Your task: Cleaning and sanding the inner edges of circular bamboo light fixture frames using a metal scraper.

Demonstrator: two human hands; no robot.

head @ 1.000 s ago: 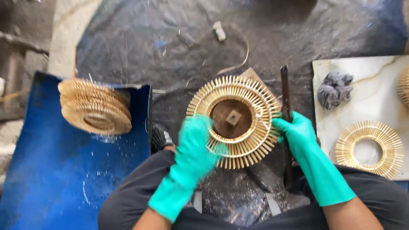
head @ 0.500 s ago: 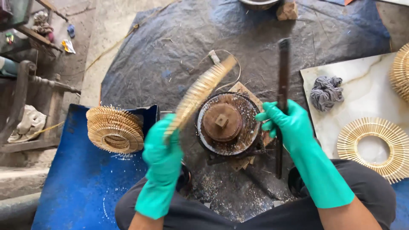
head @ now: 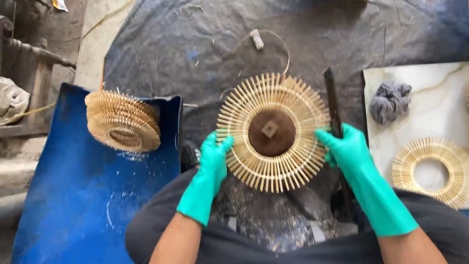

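Green-gloved hands grip a stick ring [head: 273, 132]: the left hand [head: 213, 156] pinches its left edge, the right hand [head: 344, 146] its right edge beside a dark bar [head: 333, 105]. The ring lies flat over a brown disc [head: 271, 132]. Farther left, stacked rings [head: 123, 121] sit on a blue sheet [head: 73, 205].

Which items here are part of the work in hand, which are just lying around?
In hand: left hand and right hand grip the stick ring on the round brown mould; dark rod by the right hand.

Lying about: stack of rings on blue sheet, single ring, grey rag, white slab.
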